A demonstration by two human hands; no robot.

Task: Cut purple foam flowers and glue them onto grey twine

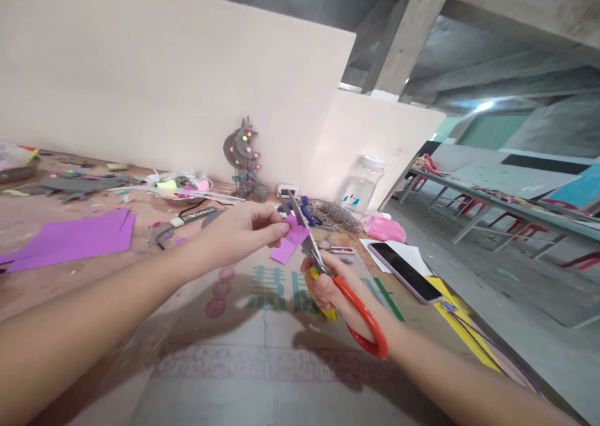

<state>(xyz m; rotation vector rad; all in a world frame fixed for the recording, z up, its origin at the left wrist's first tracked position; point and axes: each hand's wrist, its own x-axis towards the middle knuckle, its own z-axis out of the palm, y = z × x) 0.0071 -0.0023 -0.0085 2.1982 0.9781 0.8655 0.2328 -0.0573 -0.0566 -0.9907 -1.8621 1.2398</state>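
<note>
My left hand (250, 226) pinches a small piece of purple paper (284, 250) between thumb and fingers. My right hand (335, 282) is closed around a pair of scissors (360, 320) with red-orange handles. Their metal blades stand apart, pointing up and away, with the purple piece at the blades. Something yellow (330, 312) shows under my right hand, and I cannot make out what it is. Below both hands lies a printed cardboard sheet (210, 363). Larger purple sheets (84, 238) rest on the table at the left.
Behind my hands are a blue glue gun (309, 212), a heap of grey cord (340, 215) and a clear plastic jar (362, 185). A phone (405, 271) lies at the right on white paper. A decorated grey ornament (244, 157) leans against the pale board (164, 70).
</note>
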